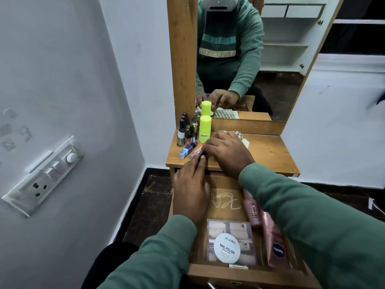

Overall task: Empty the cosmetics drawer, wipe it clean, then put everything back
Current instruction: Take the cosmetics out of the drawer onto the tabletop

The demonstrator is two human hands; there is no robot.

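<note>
Drawer [239,271] — open, at 6 o'clock of the tabletop [270,155]; contains wipes tub [227,248] and Vaseline tube [278,251]. Tabletop, 9 o'clock side: polish bottles [184,132], green bottle [205,130]. Left hand [191,192] — fingers straight, tips touching a dark-red polish [203,154]. Right hand [229,155] at its 1 o'clock, fingers curled down; grip cannot be told.

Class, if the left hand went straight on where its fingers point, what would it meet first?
Likely the small dark-red bottle lying on the wooden tabletop, just beyond the left hand; depth unclear.
</note>
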